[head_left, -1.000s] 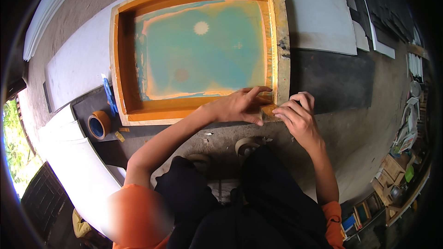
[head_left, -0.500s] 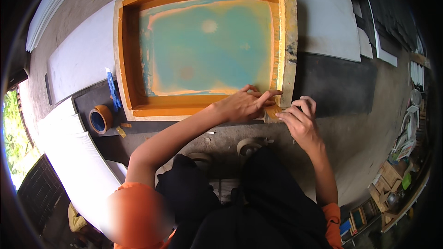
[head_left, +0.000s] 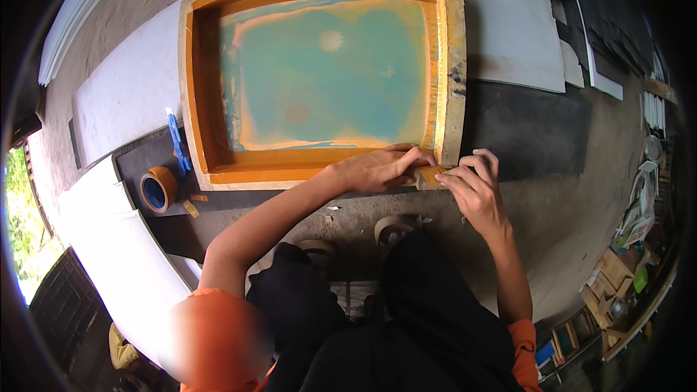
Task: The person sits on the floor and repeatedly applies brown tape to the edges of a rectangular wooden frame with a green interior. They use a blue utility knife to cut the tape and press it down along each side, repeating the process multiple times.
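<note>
Both hands (head_left: 428, 174) forward, fingers (head_left: 417, 156) pressed flat.

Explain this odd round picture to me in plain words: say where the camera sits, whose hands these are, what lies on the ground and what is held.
The camera sits on a person's head and looks down through a wide fisheye lens, so straight edges bend and the corners go dark. No machine is here: both bare hands belong to the wearer, who crouches over the ground.

Before them lies a big wooden frame, edged with orange tape, with a blue-green mesh stretched inside. It rests on white and dark boards.

The left hand presses on the frame's near right corner. The right hand pinches a piece of orange tape at that same corner.

To the left lie a roll of tape and a small blue tool.
</note>
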`<action>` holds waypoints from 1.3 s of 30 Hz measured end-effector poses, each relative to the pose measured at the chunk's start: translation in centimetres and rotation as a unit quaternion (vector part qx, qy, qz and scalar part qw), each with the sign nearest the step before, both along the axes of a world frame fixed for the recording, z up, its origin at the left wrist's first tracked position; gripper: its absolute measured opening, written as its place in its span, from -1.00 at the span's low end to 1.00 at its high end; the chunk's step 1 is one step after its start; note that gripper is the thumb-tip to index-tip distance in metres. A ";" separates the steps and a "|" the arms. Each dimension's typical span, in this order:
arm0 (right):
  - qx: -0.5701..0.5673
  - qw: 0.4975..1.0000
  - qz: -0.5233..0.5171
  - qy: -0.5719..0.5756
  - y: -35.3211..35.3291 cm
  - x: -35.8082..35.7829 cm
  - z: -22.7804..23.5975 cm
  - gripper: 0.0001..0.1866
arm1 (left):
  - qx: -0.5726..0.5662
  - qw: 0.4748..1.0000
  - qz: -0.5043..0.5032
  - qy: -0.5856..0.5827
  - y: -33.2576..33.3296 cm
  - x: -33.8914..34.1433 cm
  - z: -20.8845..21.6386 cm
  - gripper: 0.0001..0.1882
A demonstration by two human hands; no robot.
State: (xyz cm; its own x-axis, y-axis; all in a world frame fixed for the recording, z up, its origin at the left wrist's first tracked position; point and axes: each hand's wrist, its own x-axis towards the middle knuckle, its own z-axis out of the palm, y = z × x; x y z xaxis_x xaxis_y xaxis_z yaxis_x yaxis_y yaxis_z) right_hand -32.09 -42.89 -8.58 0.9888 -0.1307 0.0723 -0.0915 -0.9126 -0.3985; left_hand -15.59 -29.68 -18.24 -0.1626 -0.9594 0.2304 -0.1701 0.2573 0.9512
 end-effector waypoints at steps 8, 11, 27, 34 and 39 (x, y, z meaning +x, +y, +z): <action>0.044 0.983 -0.159 -0.082 0.1 0.0 3.3 -0.88 | 0.005 0.999 -0.011 -0.029 -0.2 0.5 0.1 -0.42; 0.127 0.974 -0.184 0.029 -0.8 -1.2 2.6 -0.68 | -0.004 0.999 -0.018 -0.035 -0.3 0.5 0.3 -0.29; 0.299 0.896 -0.327 0.007 2.1 -4.3 -2.7 -0.84 | -0.173 0.974 0.038 -0.143 0.2 -0.4 -0.6 -0.29; 0.359 0.832 -0.405 0.123 2.1 -3.2 -3.2 -0.70 | -0.170 0.972 0.021 -0.158 0.3 -0.2 -0.6 -0.31; 0.324 0.833 -0.412 0.177 1.7 -2.7 -3.2 -0.62 | -0.167 0.971 0.022 -0.173 0.2 -0.4 -0.5 -0.40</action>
State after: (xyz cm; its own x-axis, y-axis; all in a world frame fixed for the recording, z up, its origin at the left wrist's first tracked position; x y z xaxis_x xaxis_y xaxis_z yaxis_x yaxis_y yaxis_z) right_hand -34.79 -41.17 -11.76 0.4887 -0.6737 -0.5544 -0.7971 -0.0864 -0.5977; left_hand -15.94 -29.48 -18.69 -0.2463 -0.8487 0.4680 -0.4813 0.5262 0.7010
